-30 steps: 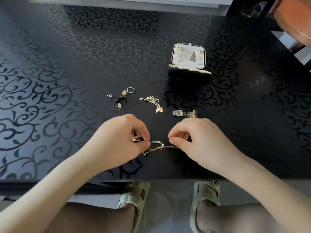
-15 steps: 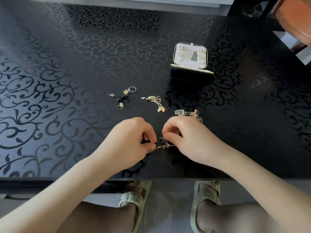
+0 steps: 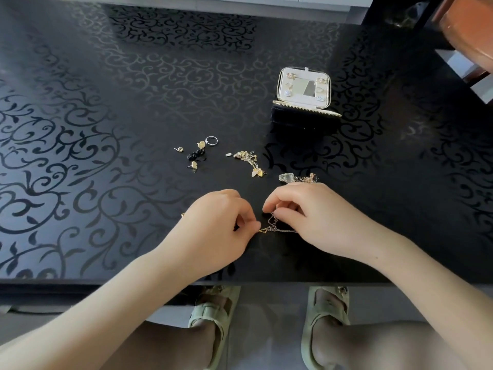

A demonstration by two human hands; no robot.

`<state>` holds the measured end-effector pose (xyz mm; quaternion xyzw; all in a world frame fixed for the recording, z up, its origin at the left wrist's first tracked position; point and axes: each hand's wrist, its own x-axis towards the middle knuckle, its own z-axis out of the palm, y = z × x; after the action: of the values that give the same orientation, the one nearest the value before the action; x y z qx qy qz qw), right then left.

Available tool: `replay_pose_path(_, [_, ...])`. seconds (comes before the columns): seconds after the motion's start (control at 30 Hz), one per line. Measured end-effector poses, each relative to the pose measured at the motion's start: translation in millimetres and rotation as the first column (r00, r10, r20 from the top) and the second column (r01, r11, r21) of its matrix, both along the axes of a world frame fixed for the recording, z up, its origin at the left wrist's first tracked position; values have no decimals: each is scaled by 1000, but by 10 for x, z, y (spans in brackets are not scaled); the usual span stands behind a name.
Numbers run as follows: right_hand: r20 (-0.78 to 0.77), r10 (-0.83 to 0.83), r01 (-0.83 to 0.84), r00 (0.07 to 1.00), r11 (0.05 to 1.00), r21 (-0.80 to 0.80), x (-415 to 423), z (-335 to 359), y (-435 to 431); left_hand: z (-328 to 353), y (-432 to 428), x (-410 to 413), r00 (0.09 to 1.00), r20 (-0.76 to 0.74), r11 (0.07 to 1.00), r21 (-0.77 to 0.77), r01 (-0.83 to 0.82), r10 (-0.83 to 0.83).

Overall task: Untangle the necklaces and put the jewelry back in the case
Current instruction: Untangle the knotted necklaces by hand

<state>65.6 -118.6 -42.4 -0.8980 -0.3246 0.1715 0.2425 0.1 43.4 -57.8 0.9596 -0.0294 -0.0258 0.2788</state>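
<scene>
The tangled chains (image 3: 274, 227) lay close to the near edge of the bench (image 3: 106, 102), about midway along it, stretched between the two hands. The left hand (image 3: 216, 222) pinched the gold end, thumb and forefinger closed on it. The right hand (image 3: 314, 217) had its fingers curled down on the knot, apparently nipping a strand.

The chains looked thin, light and limp, quick to slip and kink. A fingertip pinch just beside the knot would suit best, teasing rather than pulling. How many chains made the knot could not be told.

Farther in lay two more heaps: a gold heap (image 3: 248, 161) and a heap with a clear pendant (image 3: 286, 177), just behind the right hand. To their left were one ring (image 3: 211, 140), three small gold earrings (image 3: 194, 164) and one black piece (image 3: 196, 154). One case (image 3: 304, 76) stood open toward the far right corner.
</scene>
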Motion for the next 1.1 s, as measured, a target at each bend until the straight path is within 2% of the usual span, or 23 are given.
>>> replay_pose_path(0.4, [53,141,-130,989,976,-175,38,33,-42,-3,-66,66,996,-54,997,33,70,-68])
replay_pose_path(0.53, [38,104,-98,994,986,-134,11,104,-90,2,-52,69,995,-89,999,-8,40,-40])
replay_pose_path(0.83, [121,31,-45,992,992,115,-20,232,-168,147,38,78,988,-145,971,-223,-89,58])
replay_pose_path(0.93, [188,24,-63,982,977,205,-22,227,-163,202,86,81,975,-213,914,-380,-140,61])
replay_pose_path(1.1, [282,-37,-61,959,942,331,-57,244,-126,265,135,74,931,-366,692,-672,-263,-2])
